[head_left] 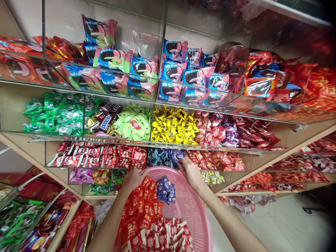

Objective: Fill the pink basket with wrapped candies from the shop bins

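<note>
A round pink plastic basket [207, 224] is in front of me, below the shelves. My left hand [135, 180] grips its far left rim, fingers partly hidden. Inside lie red candy packets [143, 206], red-and-white wrapped candies [160, 236] and a small heap of purple candy packets [166, 189]. Beyond the far right rim, my right hand [191, 172] has its fingers bent and closed on purple candy packets [177, 155] in a shelf compartment. Its fingertips are partly covered. Dark blue wrapped candies [159, 159] lie just left of these.
Stepped shelves with glass dividers rise ahead, holding yellow candies [174, 126], light green packets [133, 122], green candies [55, 113] and cookie packs [172, 71]. A glass shelf edge [126, 141] juts out above the lower compartments. More candy bins [28, 224] stand at lower left.
</note>
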`<control>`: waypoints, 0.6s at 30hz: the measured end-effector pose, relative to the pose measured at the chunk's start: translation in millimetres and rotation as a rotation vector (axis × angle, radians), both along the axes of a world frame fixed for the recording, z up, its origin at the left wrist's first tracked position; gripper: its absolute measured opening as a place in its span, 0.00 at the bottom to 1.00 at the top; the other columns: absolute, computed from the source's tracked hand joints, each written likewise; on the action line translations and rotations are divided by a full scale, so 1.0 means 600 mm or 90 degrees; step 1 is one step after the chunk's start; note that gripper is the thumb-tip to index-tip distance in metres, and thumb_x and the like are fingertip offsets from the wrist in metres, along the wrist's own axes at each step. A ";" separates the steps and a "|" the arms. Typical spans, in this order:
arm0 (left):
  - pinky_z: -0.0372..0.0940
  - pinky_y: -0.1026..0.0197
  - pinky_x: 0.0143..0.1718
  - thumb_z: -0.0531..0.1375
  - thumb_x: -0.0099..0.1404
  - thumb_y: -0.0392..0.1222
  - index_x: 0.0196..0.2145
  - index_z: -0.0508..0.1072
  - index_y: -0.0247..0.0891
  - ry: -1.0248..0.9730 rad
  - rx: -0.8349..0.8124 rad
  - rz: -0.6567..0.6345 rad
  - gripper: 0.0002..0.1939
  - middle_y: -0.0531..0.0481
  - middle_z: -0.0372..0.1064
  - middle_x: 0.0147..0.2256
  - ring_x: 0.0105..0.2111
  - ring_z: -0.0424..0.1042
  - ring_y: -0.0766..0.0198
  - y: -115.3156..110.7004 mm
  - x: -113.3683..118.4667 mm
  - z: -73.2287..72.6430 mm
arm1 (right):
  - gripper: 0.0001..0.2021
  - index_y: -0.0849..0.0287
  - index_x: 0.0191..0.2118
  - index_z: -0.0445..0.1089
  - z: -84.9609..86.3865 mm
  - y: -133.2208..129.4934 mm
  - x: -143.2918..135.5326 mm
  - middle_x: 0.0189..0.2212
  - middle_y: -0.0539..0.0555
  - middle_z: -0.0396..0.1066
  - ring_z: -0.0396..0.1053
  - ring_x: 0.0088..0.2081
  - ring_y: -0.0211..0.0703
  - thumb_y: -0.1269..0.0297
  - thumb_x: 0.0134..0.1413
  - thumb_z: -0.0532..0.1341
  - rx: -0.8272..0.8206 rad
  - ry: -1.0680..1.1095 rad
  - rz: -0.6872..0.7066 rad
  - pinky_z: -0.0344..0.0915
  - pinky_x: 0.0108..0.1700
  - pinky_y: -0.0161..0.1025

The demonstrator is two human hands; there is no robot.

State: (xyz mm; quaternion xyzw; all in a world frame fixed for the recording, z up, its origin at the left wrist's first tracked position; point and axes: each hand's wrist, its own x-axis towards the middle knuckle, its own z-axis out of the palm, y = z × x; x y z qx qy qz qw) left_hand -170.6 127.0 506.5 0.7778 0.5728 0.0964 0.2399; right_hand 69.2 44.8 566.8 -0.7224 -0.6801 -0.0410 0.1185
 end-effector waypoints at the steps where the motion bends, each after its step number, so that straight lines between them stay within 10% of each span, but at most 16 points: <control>1: 0.46 0.66 0.19 0.40 0.53 0.67 0.17 0.64 0.39 0.001 -0.001 0.002 0.31 0.50 0.64 0.19 0.20 0.65 0.62 0.000 0.000 0.000 | 0.09 0.58 0.37 0.60 0.000 -0.011 -0.010 0.34 0.53 0.63 0.64 0.31 0.36 0.63 0.57 0.45 -0.002 0.030 0.029 0.54 0.28 0.32; 18: 0.49 0.66 0.22 0.41 0.55 0.66 0.17 0.65 0.38 0.005 0.004 0.010 0.30 0.48 0.67 0.21 0.23 0.67 0.61 -0.005 0.002 0.003 | 0.12 0.57 0.40 0.60 -0.066 -0.030 -0.108 0.37 0.55 0.64 0.65 0.34 0.41 0.77 0.52 0.46 -0.112 -0.127 0.149 0.58 0.28 0.34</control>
